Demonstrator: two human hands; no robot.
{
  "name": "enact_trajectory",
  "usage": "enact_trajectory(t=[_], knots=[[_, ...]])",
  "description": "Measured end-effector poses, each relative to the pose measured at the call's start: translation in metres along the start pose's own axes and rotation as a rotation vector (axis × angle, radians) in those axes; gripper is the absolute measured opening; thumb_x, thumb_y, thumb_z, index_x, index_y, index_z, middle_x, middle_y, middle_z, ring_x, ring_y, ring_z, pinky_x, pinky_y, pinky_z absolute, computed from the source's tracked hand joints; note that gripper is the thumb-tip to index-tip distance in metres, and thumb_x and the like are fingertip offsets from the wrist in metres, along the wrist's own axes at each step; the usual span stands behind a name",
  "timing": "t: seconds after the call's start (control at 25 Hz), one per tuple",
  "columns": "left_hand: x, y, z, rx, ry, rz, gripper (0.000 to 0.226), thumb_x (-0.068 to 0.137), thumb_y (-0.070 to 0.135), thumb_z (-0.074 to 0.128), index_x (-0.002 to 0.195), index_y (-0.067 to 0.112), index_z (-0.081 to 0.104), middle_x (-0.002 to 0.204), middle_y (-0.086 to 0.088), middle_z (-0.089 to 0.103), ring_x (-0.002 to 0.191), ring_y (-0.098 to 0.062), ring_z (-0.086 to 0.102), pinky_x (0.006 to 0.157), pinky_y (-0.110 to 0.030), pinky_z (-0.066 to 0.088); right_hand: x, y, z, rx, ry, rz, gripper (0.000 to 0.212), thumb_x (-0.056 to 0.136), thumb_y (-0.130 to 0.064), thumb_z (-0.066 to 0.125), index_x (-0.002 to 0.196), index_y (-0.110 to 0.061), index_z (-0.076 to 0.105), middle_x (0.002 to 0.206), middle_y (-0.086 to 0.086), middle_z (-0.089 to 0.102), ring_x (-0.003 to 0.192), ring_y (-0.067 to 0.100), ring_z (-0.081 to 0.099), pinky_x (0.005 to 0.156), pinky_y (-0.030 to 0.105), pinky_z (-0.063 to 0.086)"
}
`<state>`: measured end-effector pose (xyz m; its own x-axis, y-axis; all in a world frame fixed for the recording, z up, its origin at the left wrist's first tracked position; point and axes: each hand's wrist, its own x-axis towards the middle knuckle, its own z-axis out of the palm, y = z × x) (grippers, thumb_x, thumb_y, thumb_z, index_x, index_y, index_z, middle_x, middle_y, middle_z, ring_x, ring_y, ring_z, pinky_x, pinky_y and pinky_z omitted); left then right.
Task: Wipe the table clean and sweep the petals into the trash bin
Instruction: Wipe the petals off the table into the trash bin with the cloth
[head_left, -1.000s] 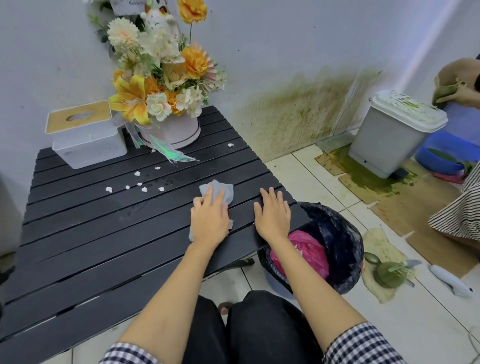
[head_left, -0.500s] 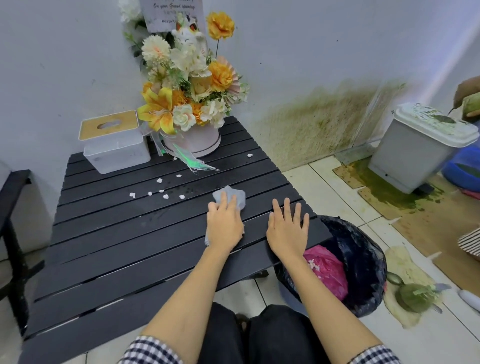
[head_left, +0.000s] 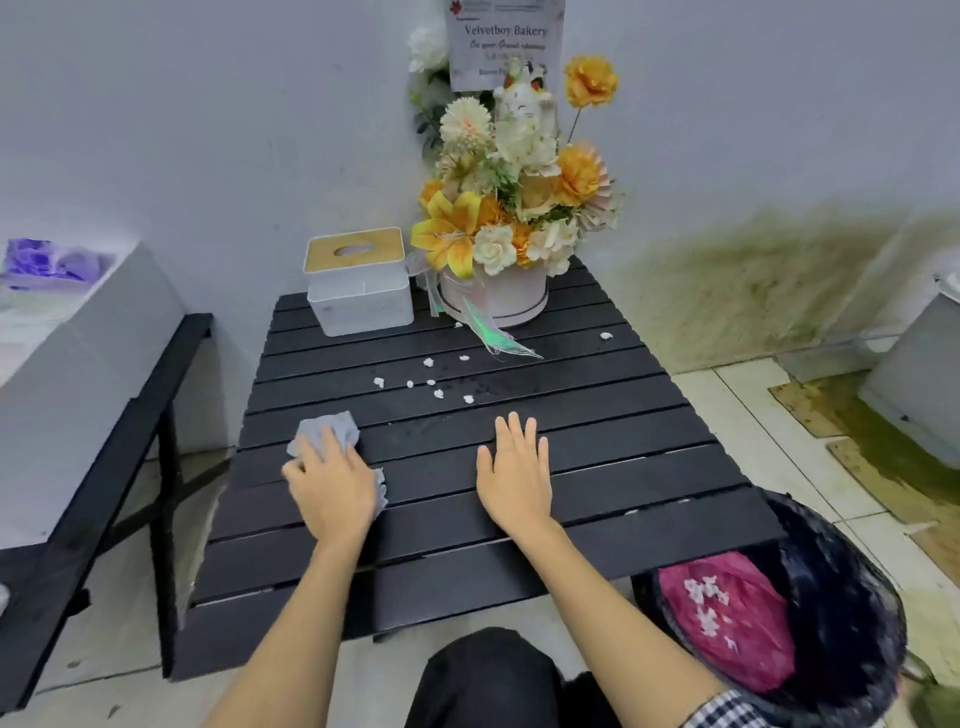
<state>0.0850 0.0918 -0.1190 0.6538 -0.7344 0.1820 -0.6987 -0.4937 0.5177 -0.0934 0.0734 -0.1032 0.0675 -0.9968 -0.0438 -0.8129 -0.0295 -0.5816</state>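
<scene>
A black slatted table (head_left: 597, 467) carries several small white petals (head_left: 431, 384) scattered across its middle, plus one alone (head_left: 605, 336) toward the right edge. My left hand (head_left: 332, 483) presses flat on a crumpled grey tissue (head_left: 324, 428) near the table's left edge. My right hand (head_left: 514, 473) lies flat, fingers spread, on the bare slats with nothing in it. A bin with a black liner (head_left: 852, 597) stands at the table's near right corner, holding a pink bag (head_left: 727, 623) with petals on it.
A white tissue box with a wooden lid (head_left: 358, 280) and a flower arrangement in a pale round box (head_left: 498, 291) stand at the table's far edge. A black bench (head_left: 119, 431) is at the left. A grey lidded bin (head_left: 914, 395) stands by the stained wall.
My left hand has slid the tissue leftward across the table to its left side. My right hand stayed flat on the slats. The view has swung left.
</scene>
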Motion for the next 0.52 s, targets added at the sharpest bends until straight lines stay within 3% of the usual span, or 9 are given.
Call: enact_trajectory(t=[0.08,0.2,0.28,0.32,0.4,0.48,0.52], knots=[[0.005,0.012,0.017,0.049,-0.089,0.088,0.032,0.094,0.013,0.040,0.119,-0.001,0.054,0.135,-0.028,0.048,0.101,-0.044,0.050,0.077,-0.043,0.035,0.011,-0.015,0.016,0.066,0.012,-0.002,0.052,0.101,-0.026,0.030,0.149,-0.009,0.019,0.160,0.006,0.012,0.149,0.024,0.001,0.121,0.038,0.000],[0.014,0.037,0.035,0.098,-0.203,0.381,0.053,0.088,0.018,0.015,0.111,0.006,0.060,0.136,-0.018,0.054,0.090,-0.035,0.057,0.069,-0.034,0.025,0.021,-0.026,0.032,0.124,0.141,0.048,0.050,0.100,-0.024,0.031,0.148,-0.010,0.023,0.159,0.006,0.019,0.149,0.021,0.007,0.122,0.034,0.003],[0.003,0.054,0.034,-0.029,-0.291,0.530,0.048,0.094,0.018,0.019,0.112,0.007,0.062,0.128,-0.014,0.060,0.085,-0.032,0.052,0.071,-0.037,0.037,0.024,-0.024,0.037,0.121,0.218,0.081,0.048,0.100,-0.022,0.032,0.146,-0.010,0.027,0.157,0.006,0.025,0.148,0.019,0.012,0.122,0.031,0.006],[-0.002,0.060,0.026,-0.179,-0.291,0.519,0.039,0.098,0.018,0.027,0.114,0.008,0.061,0.117,-0.013,0.063,0.085,-0.029,0.046,0.076,-0.039,0.041,0.025,-0.023,0.037,0.112,0.236,0.090,0.048,0.099,-0.021,0.033,0.145,-0.009,0.029,0.156,0.006,0.027,0.147,0.019,0.015,0.121,0.031,0.008],[0.003,0.051,0.006,-0.468,-0.213,0.282,0.027,0.100,0.016,0.037,0.117,0.011,0.057,0.096,-0.014,0.059,0.089,-0.022,0.036,0.084,-0.035,0.040,0.027,-0.021,0.039,0.063,0.252,0.080,0.045,0.099,-0.019,0.035,0.142,-0.005,0.035,0.153,0.010,0.034,0.146,0.023,0.022,0.120,0.035,0.014],[0.029,0.015,-0.006,-0.470,-0.053,0.027,0.031,0.100,0.017,0.036,0.126,0.014,0.052,0.105,-0.013,0.054,0.101,-0.023,0.035,0.086,-0.027,0.034,0.029,-0.019,0.043,0.018,0.300,0.053,0.042,0.098,-0.016,0.035,0.136,0.000,0.044,0.146,0.015,0.044,0.141,0.030,0.033,0.117,0.041,0.024],[0.043,-0.006,-0.010,-0.360,0.009,-0.042,0.033,0.100,0.019,0.035,0.129,0.013,0.049,0.118,-0.013,0.053,0.107,-0.028,0.036,0.089,-0.030,0.034,0.030,-0.018,0.045,-0.015,0.322,0.041,0.042,0.097,-0.016,0.036,0.132,0.002,0.048,0.142,0.018,0.048,0.137,0.033,0.039,0.114,0.044,0.029]])
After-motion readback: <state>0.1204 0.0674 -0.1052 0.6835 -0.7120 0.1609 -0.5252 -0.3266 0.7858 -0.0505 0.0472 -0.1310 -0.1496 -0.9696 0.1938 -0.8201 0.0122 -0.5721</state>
